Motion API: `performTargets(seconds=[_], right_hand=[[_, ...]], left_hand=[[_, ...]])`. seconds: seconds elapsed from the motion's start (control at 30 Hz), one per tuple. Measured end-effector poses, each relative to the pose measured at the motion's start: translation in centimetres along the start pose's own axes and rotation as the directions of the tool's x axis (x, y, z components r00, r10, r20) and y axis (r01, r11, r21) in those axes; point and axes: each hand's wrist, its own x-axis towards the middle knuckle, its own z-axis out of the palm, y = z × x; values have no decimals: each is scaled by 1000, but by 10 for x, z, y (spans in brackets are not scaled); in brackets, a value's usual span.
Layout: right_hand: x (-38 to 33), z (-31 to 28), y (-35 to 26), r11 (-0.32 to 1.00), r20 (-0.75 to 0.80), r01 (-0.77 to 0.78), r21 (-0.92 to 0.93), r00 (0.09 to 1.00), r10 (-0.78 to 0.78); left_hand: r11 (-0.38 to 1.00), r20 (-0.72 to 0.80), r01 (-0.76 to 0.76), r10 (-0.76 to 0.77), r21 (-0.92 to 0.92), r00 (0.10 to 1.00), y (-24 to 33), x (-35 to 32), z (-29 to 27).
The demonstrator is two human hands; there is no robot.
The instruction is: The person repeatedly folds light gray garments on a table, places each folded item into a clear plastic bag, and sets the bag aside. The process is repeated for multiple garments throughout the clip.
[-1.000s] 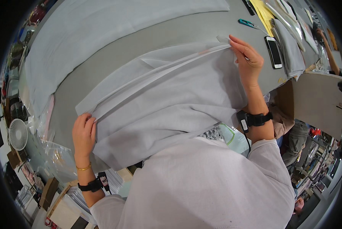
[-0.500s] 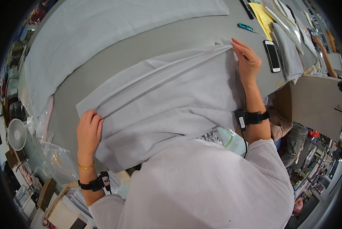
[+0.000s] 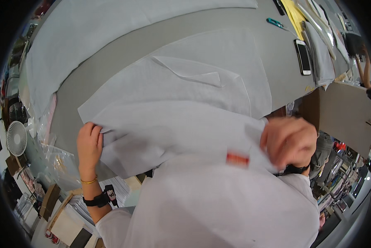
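The grey cloth [image 3: 185,124] is looking smooth and matt; the counter [image 3: 107,66] is appearing matt, the plastic bag [image 3: 63,167] glossy.

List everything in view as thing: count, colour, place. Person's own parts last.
Near cloth: 1, light grey, on table
Patch: 1, red-orange, blurred, before the shirt
Far cloth: 1, light grey, table's far side
Table: 1, grey, beneath cloths
Snips: 1, teal, table's far right
Phone: 1, black and white, table's right
Folded cloth: 1, grey, right of phone
Fan: 1, white, far left
Plastic bags: uncountable, clear, left
Edge clutter: uncountable, mixed, both sides
Shirt: 1, white, bottom centre
Bracelet: 1, gold, left wrist
Left hand: 1, bare, near cloth's left edge
Right hand: 1, bare, blurred, right
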Motion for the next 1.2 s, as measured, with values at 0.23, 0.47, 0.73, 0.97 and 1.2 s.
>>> performTargets(seconds=[0.23,0.47,0.73,0.97,1.2], right_hand=[[20,40,98,746,-522,-487,-455,824,219],[26,60,139,406,-368,-307,-861,927,-78],[41,43,119,407,-392,-239,-881,852,-348],[39,14,-5,367,-458,-293,-883,708,-537],[33,-134,130,515,-758,-613,-599,641,-119]], left_hand=[[998,14,57,-56,-34,998,-11,-9,-8],[997,-99,11,-18,-75,995,-16,-6,-4],[996,-216,-87,82,-15,973,-10,41,-21],[828,-9,-278,314,-487,949,-15,116,-17],[876,240,-58,195,-479,951,-49,125,-5]])
